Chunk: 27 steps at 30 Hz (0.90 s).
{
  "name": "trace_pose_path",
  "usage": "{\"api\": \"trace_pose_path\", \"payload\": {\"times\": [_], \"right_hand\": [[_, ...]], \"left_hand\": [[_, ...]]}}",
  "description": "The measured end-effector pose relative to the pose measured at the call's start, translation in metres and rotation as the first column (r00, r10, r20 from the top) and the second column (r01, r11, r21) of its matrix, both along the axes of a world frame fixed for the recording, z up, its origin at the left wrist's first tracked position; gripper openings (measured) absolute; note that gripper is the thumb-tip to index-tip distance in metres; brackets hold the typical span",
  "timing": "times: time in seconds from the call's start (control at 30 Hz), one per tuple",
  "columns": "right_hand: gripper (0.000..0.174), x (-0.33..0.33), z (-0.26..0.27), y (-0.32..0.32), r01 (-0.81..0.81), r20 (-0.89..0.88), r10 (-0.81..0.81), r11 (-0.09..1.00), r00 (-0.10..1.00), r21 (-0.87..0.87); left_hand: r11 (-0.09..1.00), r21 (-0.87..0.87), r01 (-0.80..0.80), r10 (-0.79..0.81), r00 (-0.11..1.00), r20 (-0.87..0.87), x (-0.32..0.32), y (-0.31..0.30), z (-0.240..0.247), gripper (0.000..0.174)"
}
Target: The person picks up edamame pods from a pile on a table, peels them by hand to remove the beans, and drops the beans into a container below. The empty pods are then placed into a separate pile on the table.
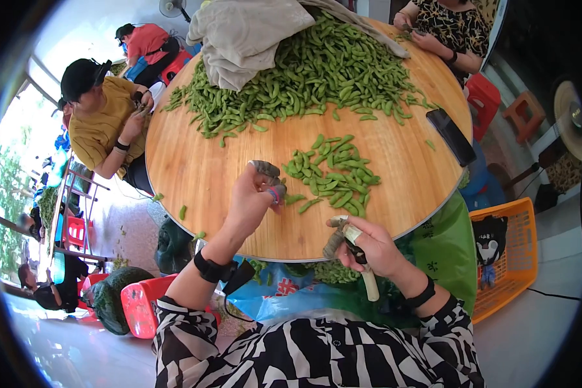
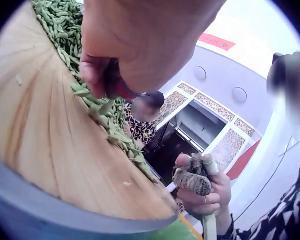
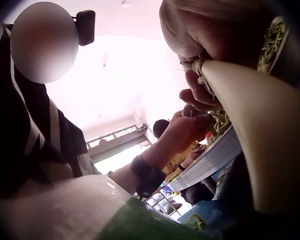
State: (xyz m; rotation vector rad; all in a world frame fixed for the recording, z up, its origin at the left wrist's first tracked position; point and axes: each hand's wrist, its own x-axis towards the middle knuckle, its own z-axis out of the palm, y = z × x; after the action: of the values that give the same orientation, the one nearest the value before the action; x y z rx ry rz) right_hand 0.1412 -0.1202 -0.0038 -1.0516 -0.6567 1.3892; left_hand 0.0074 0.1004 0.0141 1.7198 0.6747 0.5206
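My left hand [image 1: 255,191], its fingers curled and the fingertips covered in grey wraps, is at the left edge of a small pile of green soybean pods [image 1: 339,171]. One pod [image 1: 295,198] lies right at its thumb; whether the fingers pinch it I cannot tell. At the table's front edge my right hand [image 1: 372,249] grips a tool with a long cream handle [image 1: 370,286], which slants down below the palm. The tool's working end is hidden by the fingers. Grey ribbed wraps [image 2: 192,181] cover fingers of this hand too.
A large heap of pods [image 1: 343,71], partly under a grey cloth [image 1: 246,39], covers the back of the round wooden table [image 1: 194,168]. A phone [image 1: 451,137] lies at the right edge. Other people sit around. An orange basket [image 1: 507,258] stands right, a red stool [image 1: 145,304] left.
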Motion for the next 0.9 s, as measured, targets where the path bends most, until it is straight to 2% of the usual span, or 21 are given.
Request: {"api": "trace_pose_path", "payload": {"times": [0.07,0.1,0.17,0.27,0.4,0.53,0.6,0.7,0.77,0.9], "right_hand": [[0.035,-0.002,0.001,0.005,-0.001,-0.015,0.0,1.0,1.0,-0.026],[0.037,-0.004,0.001,0.008,0.0,-0.004,0.0,1.0,1.0,-0.021],[0.041,-0.007,0.005,0.012,0.017,0.056,-0.015,1.0,0.998,-0.025],[0.042,-0.012,0.003,0.014,0.096,0.057,-0.099,0.994,0.993,0.041],[0.041,-0.013,0.007,0.011,0.085,0.107,-0.094,0.993,0.99,0.087],[0.044,-0.016,0.005,0.006,0.108,0.043,-0.113,0.989,0.993,0.104],[0.044,-0.016,0.007,0.004,0.126,0.004,-0.127,0.987,0.992,0.102],[0.045,-0.011,0.008,0.001,0.154,-0.04,-0.151,0.983,0.988,0.097],[0.044,-0.009,0.007,0.0,0.074,-0.048,-0.069,0.989,0.996,0.128],[0.044,-0.01,0.004,0.001,0.077,-0.012,-0.077,0.993,0.997,0.092]], "left_hand": [[0.94,-0.341,0.007,0.024,0.996,0.086,0.002,-0.009,0.007,0.03],[0.939,-0.344,0.013,0.018,0.996,0.088,0.003,-0.016,0.009,0.03],[0.81,-0.564,0.162,-0.019,0.968,0.25,0.006,-0.032,0.009,0.036],[0.844,-0.494,0.208,-0.074,0.958,0.277,0.007,-0.052,0.001,0.039],[0.902,-0.386,0.195,-0.118,0.97,0.213,0.007,-0.061,-0.002,0.037],[0.915,-0.365,0.171,-0.102,0.975,0.199,0.005,-0.067,0.007,0.036],[0.906,-0.384,0.179,-0.165,0.984,0.07,0.006,-0.063,0.01,0.037],[0.926,-0.329,0.185,-0.142,0.978,0.151,0.006,-0.066,0.008,0.037],[0.919,-0.339,0.199,-0.159,0.977,0.14,0.004,-0.066,0.007,0.037],[0.909,-0.35,0.225,-0.17,0.969,0.18,0.002,-0.067,0.006,0.038]]}}
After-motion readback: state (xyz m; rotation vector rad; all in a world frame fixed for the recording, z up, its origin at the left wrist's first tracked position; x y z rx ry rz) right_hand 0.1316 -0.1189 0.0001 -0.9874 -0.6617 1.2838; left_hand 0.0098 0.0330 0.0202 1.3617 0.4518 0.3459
